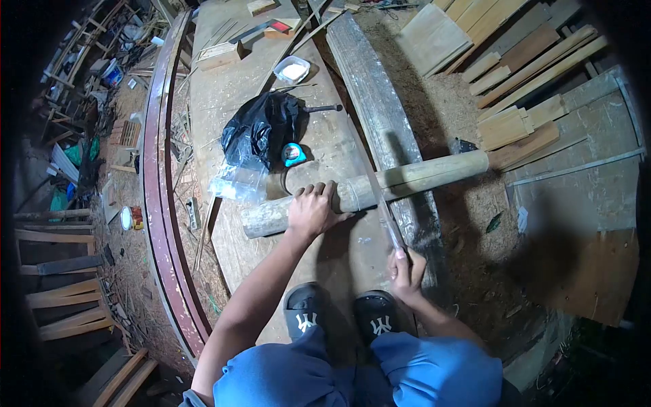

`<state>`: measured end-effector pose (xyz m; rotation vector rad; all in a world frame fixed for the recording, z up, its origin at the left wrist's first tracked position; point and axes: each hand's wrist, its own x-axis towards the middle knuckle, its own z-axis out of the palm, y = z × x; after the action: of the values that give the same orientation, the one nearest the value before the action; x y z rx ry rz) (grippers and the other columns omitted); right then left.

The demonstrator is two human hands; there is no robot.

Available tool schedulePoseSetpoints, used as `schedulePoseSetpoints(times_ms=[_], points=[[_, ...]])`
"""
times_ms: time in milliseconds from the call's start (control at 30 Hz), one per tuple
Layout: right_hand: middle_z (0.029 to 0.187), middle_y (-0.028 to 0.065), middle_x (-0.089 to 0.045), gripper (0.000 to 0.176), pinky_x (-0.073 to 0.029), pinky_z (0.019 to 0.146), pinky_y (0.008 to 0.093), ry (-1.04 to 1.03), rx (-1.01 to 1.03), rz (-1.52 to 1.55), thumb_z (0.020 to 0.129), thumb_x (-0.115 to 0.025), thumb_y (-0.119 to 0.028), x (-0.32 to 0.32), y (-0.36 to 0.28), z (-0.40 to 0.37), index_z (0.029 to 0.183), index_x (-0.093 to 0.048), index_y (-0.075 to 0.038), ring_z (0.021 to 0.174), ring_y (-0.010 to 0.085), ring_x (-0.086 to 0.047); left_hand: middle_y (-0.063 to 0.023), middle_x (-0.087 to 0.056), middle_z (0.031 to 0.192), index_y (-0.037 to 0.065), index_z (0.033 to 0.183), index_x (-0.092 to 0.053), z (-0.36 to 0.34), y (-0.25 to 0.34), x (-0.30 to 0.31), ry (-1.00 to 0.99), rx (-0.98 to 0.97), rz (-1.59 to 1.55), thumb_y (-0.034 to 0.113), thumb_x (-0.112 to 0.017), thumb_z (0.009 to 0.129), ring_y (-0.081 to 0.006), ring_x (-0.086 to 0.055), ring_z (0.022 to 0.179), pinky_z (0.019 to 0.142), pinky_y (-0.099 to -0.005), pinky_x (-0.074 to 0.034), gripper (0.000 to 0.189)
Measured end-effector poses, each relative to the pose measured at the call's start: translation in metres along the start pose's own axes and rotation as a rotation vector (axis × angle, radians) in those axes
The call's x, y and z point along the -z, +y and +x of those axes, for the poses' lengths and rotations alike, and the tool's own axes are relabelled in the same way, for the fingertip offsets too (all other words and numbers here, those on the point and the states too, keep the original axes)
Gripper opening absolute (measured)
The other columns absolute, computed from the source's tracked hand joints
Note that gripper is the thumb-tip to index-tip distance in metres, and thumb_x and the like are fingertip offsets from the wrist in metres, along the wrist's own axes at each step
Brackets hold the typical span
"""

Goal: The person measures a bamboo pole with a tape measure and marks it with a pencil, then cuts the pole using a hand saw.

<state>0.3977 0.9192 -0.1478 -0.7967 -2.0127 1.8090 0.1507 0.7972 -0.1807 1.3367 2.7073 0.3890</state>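
Note:
A thick bamboo pole [437, 173] lies crosswise in front of me over the plywood sheet and a weathered wooden beam [369, 85]. My left hand [312, 211] presses down on the pole left of its middle, fingers curled over the top. In my right hand [407, 270], closed around the handle, is a handsaw [388, 220]. Its narrow blade crosses the bamboo to the right of my left hand; the depth of any cut is hard to make out. Behind the pole sit a blue tape measure [293, 154] and a crumpled black plastic bag [261, 129].
The plywood sheet [325, 264] also bears a plastic tub of white stuff [293, 70] and a square with a red part [278, 26]. A maroon beam [161, 224] runs along the left. Boards [502, 132] are stacked right. My sandals [305, 305] stand close to the pole.

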Motion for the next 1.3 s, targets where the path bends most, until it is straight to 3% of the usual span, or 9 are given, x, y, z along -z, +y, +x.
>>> schedulePoseSetpoints(times_ms=[167,500,633,900,967,1067,1233,1300], points=[[0.056,0.0012,-0.043,0.043,-0.033,0.05,0.0311,0.038,-0.076,0.076,0.105,-0.049,-0.028,0.006,0.019,-0.019,0.068,-0.046,-0.006,0.05,0.013,-0.043,-0.0164,-0.07,0.11,0.007,0.128,-0.058,0.002,0.003,0.001,-0.019,0.026,0.011,0.071,-0.075,0.071,-0.0344,-0.07,0.101,0.087,-0.0455,-0.056,0.088],[0.055,0.0008,-0.044,0.042,-0.031,0.049,0.0303,0.001,-0.051,0.129,0.105,-0.049,-0.025,0.007,0.016,-0.022,0.067,-0.047,-0.006,0.05,0.0112,-0.043,-0.0181,-0.069,0.109,0.003,0.127,-0.06,0.0,0.003,-0.003,0.016,0.014,0.062,0.08,-0.063,0.077,-0.0345,-0.07,0.101,0.089,-0.0452,-0.054,0.092],[0.056,0.0012,-0.043,0.042,-0.027,0.044,0.0269,-0.023,0.013,0.105,0.107,-0.045,-0.025,0.008,0.02,-0.025,0.069,-0.043,-0.006,0.045,0.0081,-0.036,-0.0172,-0.069,0.116,0.003,0.131,-0.06,-0.003,0.007,-0.001,0.004,0.041,0.048,0.079,-0.06,0.08,-0.0341,-0.069,0.105,0.094,-0.0451,-0.051,0.091],[0.058,0.0023,-0.043,0.041,-0.027,0.044,0.0268,-0.067,-0.043,0.113,0.108,-0.044,-0.025,0.011,0.025,-0.027,0.071,-0.043,-0.006,0.046,0.0082,-0.034,-0.016,-0.069,0.109,0.003,0.127,-0.061,-0.006,0.01,-0.003,0.069,0.021,0.033,0.077,-0.064,0.079,-0.0339,-0.069,0.1,0.091,-0.0445,-0.053,0.088],[0.057,-0.0003,-0.046,0.046,-0.032,0.048,0.0292,-0.068,-0.238,0.28,0.106,-0.049,-0.03,0.015,0.016,-0.026,0.067,-0.047,-0.007,0.049,0.0106,-0.043,-0.0157,-0.069,0.108,0.003,0.127,-0.061,-0.007,0.01,-0.003,0.071,0.021,0.033,0.077,-0.065,0.078,-0.0337,-0.068,0.1,0.091,-0.0444,-0.053,0.089],[0.058,0.0003,-0.046,0.05,-0.037,0.048,0.028,-0.157,-0.379,0.336,0.109,-0.048,-0.037,0.023,-0.019,-0.008,0.07,-0.048,-0.006,0.05,0.0094,-0.044,-0.0145,-0.069,0.108,0.004,0.127,-0.06,-0.007,0.008,-0.001,0.087,0.009,0.039,0.075,-0.069,0.075,-0.0328,-0.068,0.099,0.091,-0.0439,-0.052,0.088],[0.073,0.0032,-0.061,0.044,-0.048,0.069,0.0281,-0.355,-0.451,0.055,0.111,-0.045,-0.033,0.043,-0.043,0.021,0.081,-0.059,-0.003,0.072,0.0115,-0.06,-0.0133,-0.067,0.109,0.007,0.129,-0.059,-0.007,0.007,0.001,0.031,0.018,0.034,0.064,-0.08,0.069,-0.0316,-0.068,0.101,0.09,-0.0433,-0.052,0.086],[0.075,0.0038,-0.063,0.042,-0.049,0.07,0.0288,-0.41,-0.411,-0.034,0.11,-0.047,-0.032,0.05,-0.049,0.029,0.084,-0.06,-0.002,0.073,0.0116,-0.061,-0.0133,-0.068,0.108,0.007,0.128,-0.059,-0.006,0.007,0.0,0.031,0.02,0.03,0.063,-0.081,0.069,-0.0317,-0.068,0.101,0.09,-0.0434,-0.052,0.084]])
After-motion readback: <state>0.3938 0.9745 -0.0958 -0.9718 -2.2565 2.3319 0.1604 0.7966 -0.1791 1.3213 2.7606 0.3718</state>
